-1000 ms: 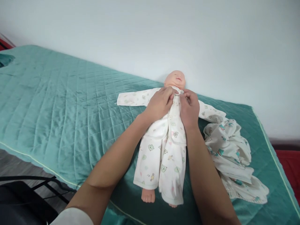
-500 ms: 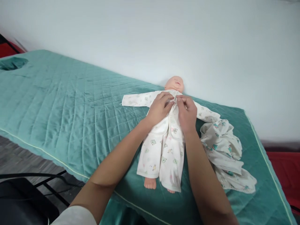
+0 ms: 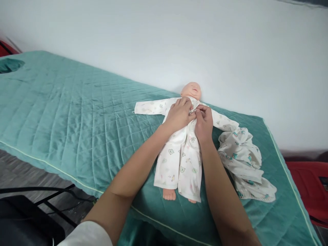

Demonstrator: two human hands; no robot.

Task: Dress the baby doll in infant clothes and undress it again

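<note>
A baby doll (image 3: 191,91) lies on its back, head toward the wall, dressed in a white printed baby jacket (image 3: 150,107) and matching trousers (image 3: 167,167). Its sleeves stretch out to both sides and its feet show below the trouser legs. On the upper chest, my left hand (image 3: 180,114) pinches one front edge of the jacket, fingers curled. Close beside it, my right hand (image 3: 204,123) is closed on the other edge, thumb and forefinger together. The bit of cloth between my fingertips is partly hidden, and I cannot make out any fastener there.
A crumpled white cloth with green prints (image 3: 242,160) lies right of the doll. Everything rests on a green quilted bed cover (image 3: 84,119) against a white wall (image 3: 153,41). A red chair (image 3: 307,188) stands at the right, a black chair (image 3: 25,218) at lower left.
Both hands stay at the jacket's chest. My left hand has shifted slightly right, closer to my right hand, and the collar flap now stands more raised. The view has moved a little.
</note>
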